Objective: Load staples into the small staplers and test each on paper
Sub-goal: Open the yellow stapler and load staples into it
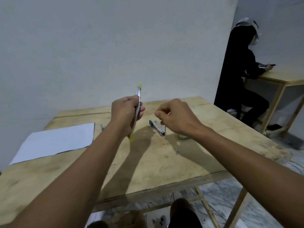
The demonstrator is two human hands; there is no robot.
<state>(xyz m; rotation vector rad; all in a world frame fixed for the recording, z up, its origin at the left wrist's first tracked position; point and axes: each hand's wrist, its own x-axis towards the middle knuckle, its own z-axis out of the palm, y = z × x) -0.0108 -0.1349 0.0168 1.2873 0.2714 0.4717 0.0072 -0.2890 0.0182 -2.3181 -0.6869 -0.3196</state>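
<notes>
Some things are hard to make out. The right hand (176, 119) has its fingers curled, with thumb and forefinger brought together at the tips (157, 114). A pale speck shows there, but I cannot tell if something is pinched. A small green and white box (183, 137) is half hidden behind the right wrist, and its print is not readable. A blue object (102, 127), maybe another stapler, shows only its end from behind the left forearm.

The left hand (125, 116) is raised above the table and grips a yellow-green stapler (139, 94) around its middle. The stapler is opened out long and stands almost upright. Its metal side faces the right hand, one yellow end is above the fingers and the other is below the palm. Both arms reach forward, with the hands apart from each other.

A teal stapler (158, 128) lies open on the table (156, 162), just under the right hand and not touching it. Sheets of white paper (57, 142) lie on the left part of the table, well apart from the staplers. The table is bare, scuffed wood and stands against a white wall (98, 46). The floor (222, 195) looks like grey marble. At the far right a person in black (238, 71) sits at a second wooden table (283, 76).
</notes>
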